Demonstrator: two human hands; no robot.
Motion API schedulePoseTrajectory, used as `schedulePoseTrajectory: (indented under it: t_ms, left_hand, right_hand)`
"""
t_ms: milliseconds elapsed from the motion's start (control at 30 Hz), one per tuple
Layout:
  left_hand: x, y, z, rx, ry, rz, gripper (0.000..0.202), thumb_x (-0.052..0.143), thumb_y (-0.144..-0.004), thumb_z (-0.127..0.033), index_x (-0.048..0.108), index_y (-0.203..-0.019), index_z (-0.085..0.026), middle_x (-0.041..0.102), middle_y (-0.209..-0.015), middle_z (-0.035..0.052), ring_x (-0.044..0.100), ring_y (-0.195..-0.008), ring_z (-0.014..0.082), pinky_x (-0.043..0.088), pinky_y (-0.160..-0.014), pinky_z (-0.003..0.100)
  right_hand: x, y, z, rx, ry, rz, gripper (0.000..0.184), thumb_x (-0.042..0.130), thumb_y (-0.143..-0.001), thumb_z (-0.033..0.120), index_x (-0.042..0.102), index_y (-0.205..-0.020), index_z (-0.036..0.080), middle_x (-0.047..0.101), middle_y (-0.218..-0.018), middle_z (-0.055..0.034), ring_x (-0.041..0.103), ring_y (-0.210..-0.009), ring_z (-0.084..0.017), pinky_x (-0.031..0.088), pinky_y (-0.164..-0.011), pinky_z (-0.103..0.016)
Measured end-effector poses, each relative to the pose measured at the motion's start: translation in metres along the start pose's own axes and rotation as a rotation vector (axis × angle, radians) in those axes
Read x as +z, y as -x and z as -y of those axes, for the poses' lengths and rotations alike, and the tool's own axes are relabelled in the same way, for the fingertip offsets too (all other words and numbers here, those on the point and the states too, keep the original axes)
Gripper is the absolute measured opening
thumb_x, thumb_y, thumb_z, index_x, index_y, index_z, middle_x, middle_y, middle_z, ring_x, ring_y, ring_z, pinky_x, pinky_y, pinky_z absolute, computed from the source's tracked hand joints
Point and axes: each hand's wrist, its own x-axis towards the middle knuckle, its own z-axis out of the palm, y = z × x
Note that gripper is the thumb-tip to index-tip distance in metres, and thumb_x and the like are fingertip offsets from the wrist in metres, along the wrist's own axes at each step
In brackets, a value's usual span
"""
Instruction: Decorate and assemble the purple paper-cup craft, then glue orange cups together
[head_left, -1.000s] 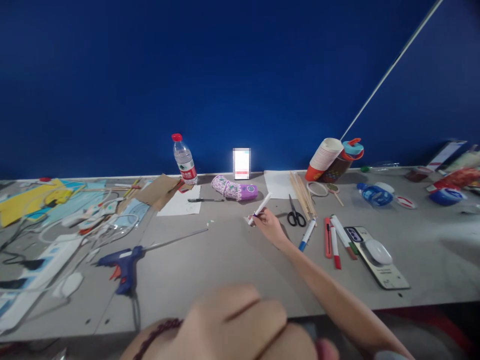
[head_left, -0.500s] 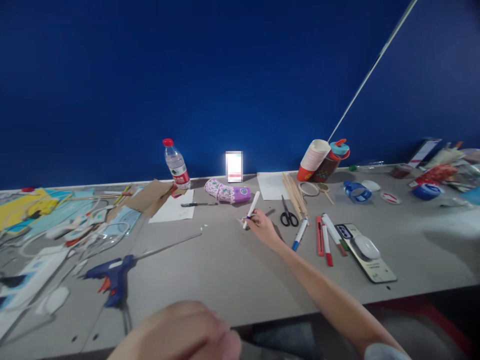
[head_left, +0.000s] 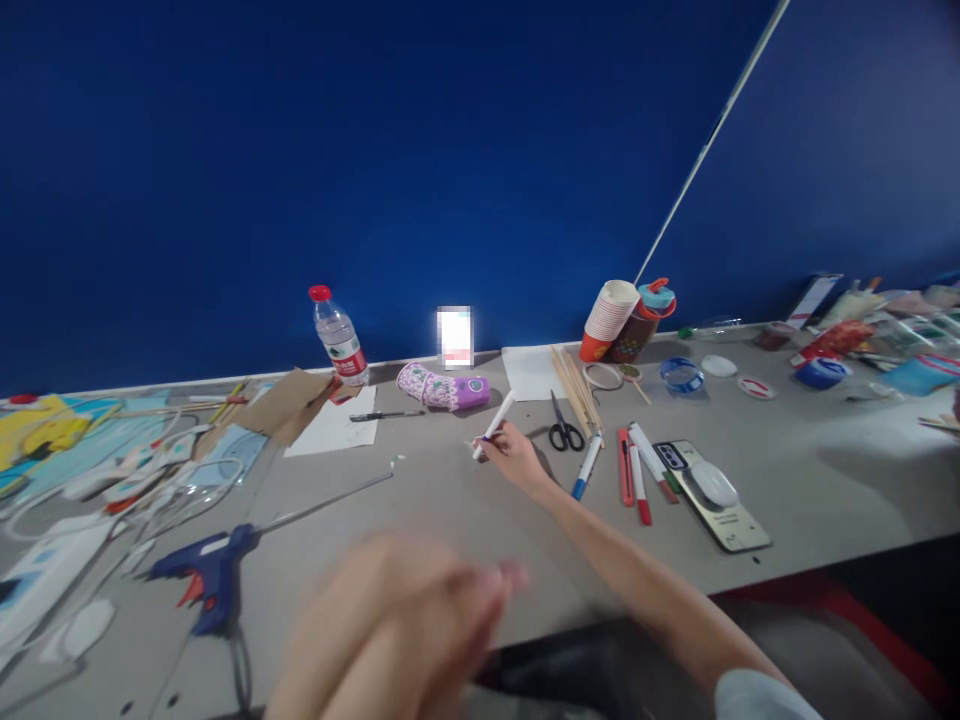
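My right hand (head_left: 510, 453) holds a slim white marker (head_left: 499, 420) with a purple band, slanted up and away just above the tabletop. Beneath its lower end is a small clear piece I cannot make out. In the foreground my left hand (head_left: 405, 620) is smeared by motion, so its fingers cannot be read. Behind the marker lies a purple patterned form made of paper cups (head_left: 444, 388). Black scissors (head_left: 565, 430) and a blue-capped marker (head_left: 588, 468) rest to the right of my right hand.
At left lie a blue glue gun (head_left: 214, 570), a power strip (head_left: 49, 575) and tangled cables. A water bottle (head_left: 339, 340) and stacked paper cups (head_left: 609, 320) stand by the blue wall. Right of centre are a red cutter (head_left: 625, 466) and a phone (head_left: 712, 500) with a white mouse on it.
My left hand has risen and moved right into the view. My right hand still grips the marker, which leans over more. The whole scene has shifted a little left.
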Motion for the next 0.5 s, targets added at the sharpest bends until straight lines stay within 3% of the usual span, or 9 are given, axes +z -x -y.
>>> schedulePoseTrajectory:
  t_ms: [33,67,133,200,267,333,500]
  left_hand:
    - [0.015,-0.003,0.013,0.002,0.0,-0.02,0.01,0.07,-0.077,-0.017,0.064,-0.082,-0.023,0.065,-0.071,0.0003,0.06,-0.061,0.0151,0.05,-0.057,0.028]
    - [0.033,-0.005,0.027,-0.001,0.009,-0.046,0.013,0.068,-0.08,-0.02,0.059,-0.07,-0.021,0.061,-0.063,-0.0012,0.055,-0.055,0.0122,0.045,-0.053,0.025]
    - [0.069,-0.005,0.059,-0.105,-0.027,0.091,0.031,0.061,-0.086,-0.029,0.049,-0.059,-0.019,0.051,-0.054,-0.0034,0.046,-0.049,0.0094,0.035,-0.048,0.023]
    - [0.1,0.002,0.089,-0.245,-0.064,0.297,0.032,0.054,-0.089,-0.036,0.051,-0.063,-0.018,0.051,-0.058,-0.0033,0.045,-0.051,0.0097,0.033,-0.05,0.024]
    - [0.123,0.014,0.11,-0.372,-0.043,0.446,0.02,0.056,-0.087,-0.039,0.058,-0.086,-0.019,0.061,-0.076,-0.0009,0.053,-0.061,0.0115,0.036,-0.055,0.024]
    - [0.137,0.027,0.122,-0.441,-0.051,0.526,0.027,0.057,-0.087,-0.041,0.058,-0.105,-0.021,0.064,-0.089,0.0014,0.056,-0.067,0.0136,0.038,-0.058,0.025]
    - [0.148,0.042,0.124,-0.314,-0.106,0.646,0.026,0.042,-0.096,-0.037,0.06,-0.101,-0.019,0.065,-0.093,0.0056,0.061,-0.082,0.0191,0.04,-0.066,0.028]
  right_hand:
    - [0.0,0.0,0.0,0.001,-0.003,-0.01,0.019,0.061,-0.078,0.034,0.051,-0.088,0.021,0.071,-0.076,-0.0029,0.07,-0.071,-0.019,0.056,-0.068,-0.032]
    - [0.001,0.0,0.0,-0.002,-0.01,-0.016,0.02,0.062,-0.077,0.034,0.052,-0.087,0.021,0.071,-0.077,-0.0032,0.07,-0.071,-0.019,0.056,-0.068,-0.032]
    - [0.001,0.0,-0.001,-0.005,-0.037,-0.015,0.022,0.064,-0.075,0.035,0.053,-0.088,0.02,0.07,-0.076,-0.0032,0.069,-0.07,-0.019,0.055,-0.066,-0.031]
    - [0.001,-0.001,-0.002,0.01,-0.056,-0.017,0.026,0.066,-0.073,0.038,0.053,-0.088,0.02,0.069,-0.075,-0.0027,0.068,-0.068,-0.018,0.055,-0.064,-0.03]
    - [0.002,-0.002,-0.005,0.04,-0.071,-0.037,0.03,0.069,-0.072,0.041,0.054,-0.087,0.019,0.068,-0.073,-0.0019,0.067,-0.067,-0.018,0.055,-0.064,-0.03]
    - [0.002,-0.002,-0.007,0.072,-0.103,-0.049,0.034,0.07,-0.071,0.044,0.054,-0.087,0.019,0.068,-0.073,-0.0016,0.067,-0.068,-0.018,0.055,-0.065,-0.03]
    - [-0.002,-0.001,-0.003,0.049,-0.138,0.075,0.037,0.072,-0.069,0.048,0.057,-0.082,0.017,0.067,-0.076,-0.0029,0.064,-0.072,-0.018,0.052,-0.067,-0.029]
